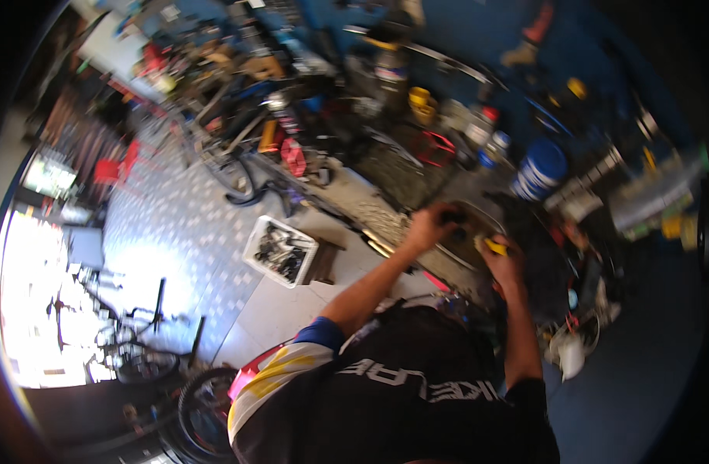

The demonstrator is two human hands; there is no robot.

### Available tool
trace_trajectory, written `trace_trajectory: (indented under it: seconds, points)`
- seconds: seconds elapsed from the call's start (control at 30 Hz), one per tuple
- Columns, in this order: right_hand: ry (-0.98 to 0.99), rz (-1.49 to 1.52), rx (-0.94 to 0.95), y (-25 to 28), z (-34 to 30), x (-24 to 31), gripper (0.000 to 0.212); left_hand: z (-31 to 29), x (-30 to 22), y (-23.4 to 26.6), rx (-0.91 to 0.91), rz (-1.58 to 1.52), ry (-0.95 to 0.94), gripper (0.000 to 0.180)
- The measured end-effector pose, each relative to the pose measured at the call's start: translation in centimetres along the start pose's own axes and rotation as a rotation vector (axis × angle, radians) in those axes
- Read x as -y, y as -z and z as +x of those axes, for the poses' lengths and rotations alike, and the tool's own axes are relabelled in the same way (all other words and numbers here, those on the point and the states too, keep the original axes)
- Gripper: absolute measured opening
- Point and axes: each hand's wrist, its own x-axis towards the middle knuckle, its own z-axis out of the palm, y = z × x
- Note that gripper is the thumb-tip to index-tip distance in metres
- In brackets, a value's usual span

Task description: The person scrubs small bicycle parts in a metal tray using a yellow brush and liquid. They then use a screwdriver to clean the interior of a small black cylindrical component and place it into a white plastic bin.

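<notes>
Over a shallow, greyish tray [464,254] on the workbench, my left hand [428,228] curls its fingers round a small dark round part [452,217]. Blur hides what kind of part it is. Across the tray, my right hand [506,265] is closed on a small yellow thing [495,247], whose far end I cannot make out. The hands are apart, one at each side of the tray. A heap of dark cloth or bags [532,240] lies just right of the right hand.
A blue tub [541,168], bottles [482,124], a yellow container [422,104] and a red ring [438,149] crowd the bench's back. On the left, a white bin [281,251] of metal parts stands by the bench. Bicycles [141,340] stand lower left.
</notes>
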Motion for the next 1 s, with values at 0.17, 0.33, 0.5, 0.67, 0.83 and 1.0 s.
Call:
trace_trajectory:
  seconds: [0.17, 0.33, 0.5, 0.67, 0.83, 1.0]
  points:
    - [0.08, 0.709, -0.057, 0.5, 2.9, 6.0, 0.024, -0.1, 0.1, -1.4, -0.067, 0.067, -0.02, 0.046]
    - [0.074, 0.444, -0.05, 0.5, 5.1, 3.3, 0.024, -1.0, -1.1, -0.1, -0.069, 0.073, -0.019, 0.04]
    - [0.17, 0.494, 0.011, 0.6, 4.6, 4.9, 0.023, -1.4, -2.6, -0.6, -0.076, 0.091, -0.026, 0.043]
    - [0.16, 0.469, 0.012, 1.7, 4.1, 5.6, 0.023, -2.3, -2.4, -0.7, -0.084, 0.108, -0.004, 0.045]
    - [0.138, 0.42, 0.006, 1.5, 4.9, 3.6, 0.024, -2.4, -3.2, -0.2, -0.095, 0.055, -0.038, 0.049]
    - [0.172, 0.589, -0.095, 0.2, 3.7, 4.4, 0.025, -1.6, -3.4, -1.7, -0.17, 0.096, -0.008, 0.042]
